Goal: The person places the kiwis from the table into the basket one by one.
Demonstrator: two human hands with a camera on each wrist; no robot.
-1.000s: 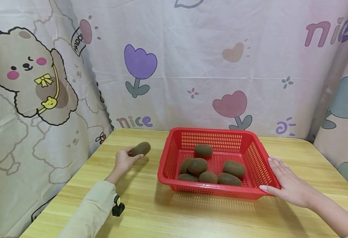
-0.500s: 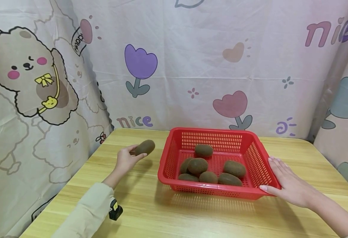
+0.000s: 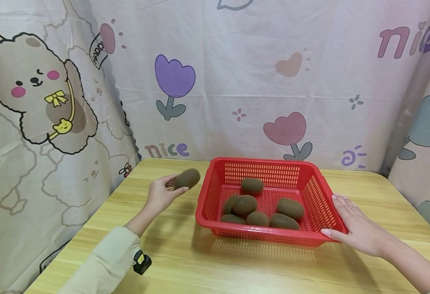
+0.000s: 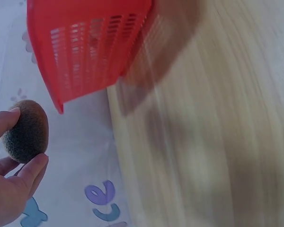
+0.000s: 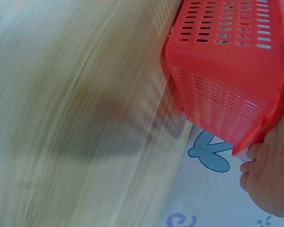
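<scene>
In the head view my left hand [image 3: 160, 194] holds a brown, fuzzy kiwi [image 3: 187, 179] between thumb and fingers. The kiwi is above the table, just left of the red plastic basket [image 3: 262, 231]. The left wrist view shows the same kiwi [image 4: 27, 132] pinched near the basket's side. Several more kiwis lie inside the basket, among them one at the back [image 3: 252, 185] and one at the right [image 3: 290, 208]. My right hand [image 3: 362, 230] rests on the basket's right rim near the front corner, fingers fairly straight and thumb over the edge.
The basket stands on a light wooden table [image 3: 185, 261]. Behind and beside the table hangs a pale printed cloth [image 3: 222, 73] with tulips and a bear. A small black device [image 3: 141, 262] is at my left wrist.
My left hand has carried the kiwi up and to the right, closer to the basket. The right hand and the basket have stayed in place.
</scene>
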